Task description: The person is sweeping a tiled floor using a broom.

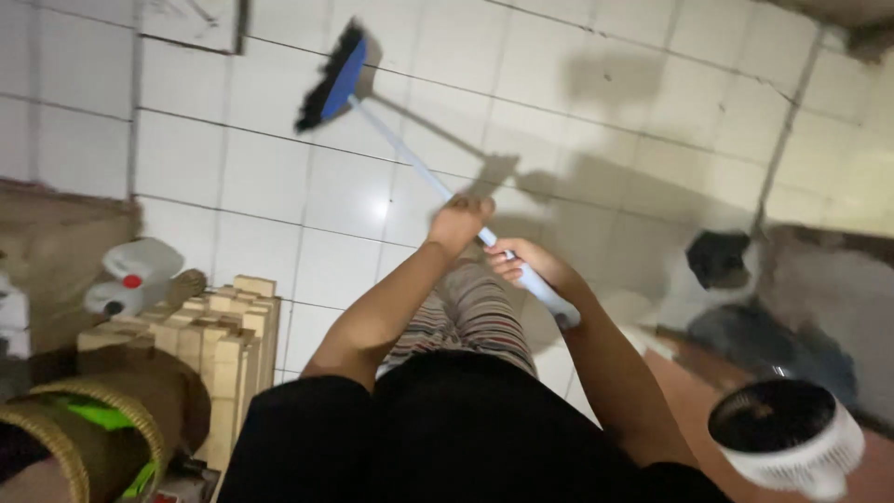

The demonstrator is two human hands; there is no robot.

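A broom with a blue head and black bristles (336, 80) rests on the white tiled floor (261, 186) ahead of me. Its pale handle (414, 158) runs back toward me. My left hand (458, 223) is closed around the handle higher toward the head. My right hand (523, 261) grips the handle nearer its end, which pokes out past my wrist. My striped trouser leg (475, 312) shows below the hands.
At the left stand a stack of wooden slats (223, 340), a white plastic jug with a red cap (135, 275) and a woven basket (88, 424). A white round fan (787, 433) is at the lower right, with a dark bundle (722, 259) near the wall.
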